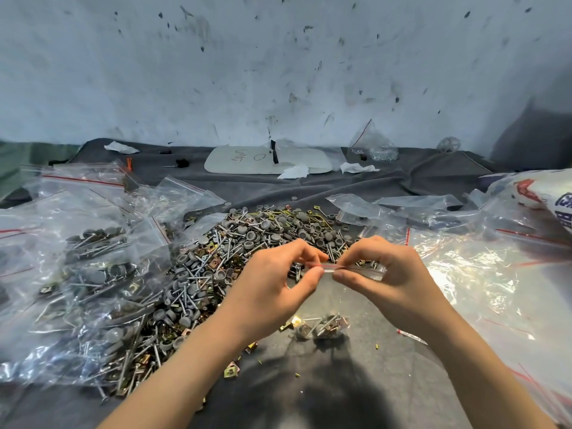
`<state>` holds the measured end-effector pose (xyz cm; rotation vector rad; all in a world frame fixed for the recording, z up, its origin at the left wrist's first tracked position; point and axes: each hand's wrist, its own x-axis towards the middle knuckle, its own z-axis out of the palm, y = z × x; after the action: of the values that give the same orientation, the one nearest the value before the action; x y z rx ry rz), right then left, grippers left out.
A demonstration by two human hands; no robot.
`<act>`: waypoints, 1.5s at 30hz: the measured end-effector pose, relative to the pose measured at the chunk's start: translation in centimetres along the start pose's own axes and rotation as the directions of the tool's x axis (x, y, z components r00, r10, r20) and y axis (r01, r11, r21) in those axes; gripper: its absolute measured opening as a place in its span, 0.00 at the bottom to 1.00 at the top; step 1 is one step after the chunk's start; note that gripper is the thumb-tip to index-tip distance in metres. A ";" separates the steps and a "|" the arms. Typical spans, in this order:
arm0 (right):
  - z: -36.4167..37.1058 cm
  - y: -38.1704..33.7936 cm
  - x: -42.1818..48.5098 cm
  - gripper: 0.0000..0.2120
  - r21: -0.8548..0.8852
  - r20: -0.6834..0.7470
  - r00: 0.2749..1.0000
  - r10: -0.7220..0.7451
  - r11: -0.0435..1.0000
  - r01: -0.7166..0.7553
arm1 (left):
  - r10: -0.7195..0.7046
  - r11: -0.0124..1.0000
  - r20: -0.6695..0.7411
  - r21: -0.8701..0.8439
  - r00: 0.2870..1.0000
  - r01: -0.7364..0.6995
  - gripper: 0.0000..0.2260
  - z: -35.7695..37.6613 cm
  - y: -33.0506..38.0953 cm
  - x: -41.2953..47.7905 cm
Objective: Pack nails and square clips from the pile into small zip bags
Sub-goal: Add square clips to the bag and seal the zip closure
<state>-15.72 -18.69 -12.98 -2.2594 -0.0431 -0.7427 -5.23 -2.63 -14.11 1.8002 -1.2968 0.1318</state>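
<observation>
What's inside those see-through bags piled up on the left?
Through the clear plastic zip bags show long silver nails, grey round caps and brassy square clips. Pieces deeper down are hidden by glare and crumpled plastic.

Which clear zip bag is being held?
The small clear red-striped zip bag pinched at its top between left hand and right hand; the others lie on the dark grey cloth.

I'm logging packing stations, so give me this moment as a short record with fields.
left hand: pinches the small zip bag at its top strip
right hand: pinches the same strip
pile: nails, square clips and grey caps, beyond the hands
filled bags: heaped at left
empty bags: spread at right
surface: grey cloth
</observation>
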 end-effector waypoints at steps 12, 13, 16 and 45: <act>0.7 0.8 -0.3 0.06 0.196 0.001 0.994 0.111 0.974 -0.109 | -0.047 0.996 0.040 -0.078 0.998 0.050 0.04 0.1 0.1 -0.2; 0.9 0.8 -0.3 0.05 0.184 -0.001 0.995 0.095 0.979 -0.093 | -0.039 0.997 0.040 -0.071 0.998 0.042 0.04 0.1 0.1 -0.2; 1.1 0.8 -0.2 0.08 0.172 -0.004 0.997 0.082 0.982 -0.080 | -0.016 0.998 0.014 -0.063 1.000 0.017 0.04 0.2 0.0 0.0; 1.5 1.4 -0.9 0.11 0.517 0.081 0.960 0.268 0.812 -0.271 | -0.023 0.999 0.105 -0.029 0.994 0.026 0.08 -0.3 0.3 -0.1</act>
<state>-15.39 -18.54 -15.13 -1.6933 0.0667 -0.4954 -5.42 -2.39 -13.79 1.8168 -1.3423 0.0045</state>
